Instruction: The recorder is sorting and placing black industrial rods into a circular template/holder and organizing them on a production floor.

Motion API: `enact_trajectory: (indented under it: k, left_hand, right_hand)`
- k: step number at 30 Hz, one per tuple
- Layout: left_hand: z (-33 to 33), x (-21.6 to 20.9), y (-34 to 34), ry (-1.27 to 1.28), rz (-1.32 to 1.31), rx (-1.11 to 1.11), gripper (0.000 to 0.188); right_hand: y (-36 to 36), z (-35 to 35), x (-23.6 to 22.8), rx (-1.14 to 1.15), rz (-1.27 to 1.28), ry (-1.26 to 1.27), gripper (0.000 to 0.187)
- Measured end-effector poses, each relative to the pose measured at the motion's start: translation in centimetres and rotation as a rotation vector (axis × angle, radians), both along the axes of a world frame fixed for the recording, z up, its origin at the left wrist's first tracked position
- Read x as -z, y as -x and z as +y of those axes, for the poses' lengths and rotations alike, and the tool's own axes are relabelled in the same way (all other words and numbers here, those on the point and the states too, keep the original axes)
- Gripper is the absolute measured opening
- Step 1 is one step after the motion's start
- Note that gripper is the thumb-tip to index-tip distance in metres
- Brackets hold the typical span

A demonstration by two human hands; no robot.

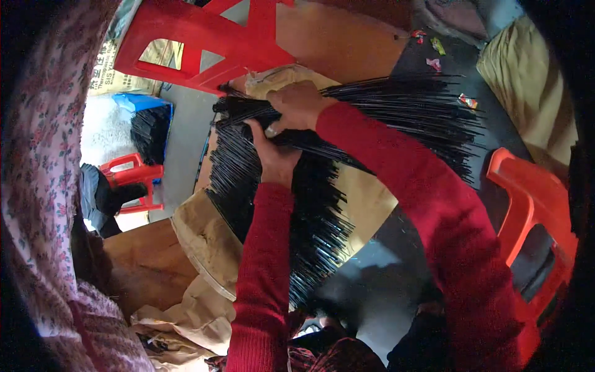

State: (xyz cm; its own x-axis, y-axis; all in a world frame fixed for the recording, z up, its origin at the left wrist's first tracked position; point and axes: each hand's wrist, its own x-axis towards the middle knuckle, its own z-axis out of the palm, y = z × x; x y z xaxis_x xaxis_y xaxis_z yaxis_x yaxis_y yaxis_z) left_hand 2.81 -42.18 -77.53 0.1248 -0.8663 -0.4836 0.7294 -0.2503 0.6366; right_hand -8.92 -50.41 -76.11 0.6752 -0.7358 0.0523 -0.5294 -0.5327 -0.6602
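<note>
Many thin black rods lie in a large heap (316, 211) in front of me, spread on brown paper sacking. A bundle of the same rods (396, 108) lies crosswise over the far end of the heap, its loose ends fanning out to the right. My right hand (297, 108) is closed over the bundle near its left end. Just below it, my left hand (277, 161) grips the rods from the near side, thumb up. The fingers of my left hand are partly hidden behind the rods. What the rods are for does not show.
Beyond the heap stands a red plastic stool (260, 37); another red stool (539, 192) is at the right. Farther left, more black rods (150, 133) sit in a blue-edged container near a small red stool (133, 180). Wrappers (434, 64) litter the floor. Flowered cloth (43, 186) hangs at left.
</note>
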Motion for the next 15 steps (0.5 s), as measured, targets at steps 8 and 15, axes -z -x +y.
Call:
enact_trajectory:
  k: [8, 15]
  left_hand:
    - [-3.0, 0.8, -2.4, -0.29, -0.248, 0.479, 0.078]
    - [-3.7, 11.5, -3.6, 0.006, -1.361, 0.838, 0.047]
  right_hand:
    - [4.4, -0.5, 4.7, 0.203, -0.065, 0.264, 0.081]
    - [6.8, 0.4, 9.9, 0.285, 0.357, 0.1, 0.074]
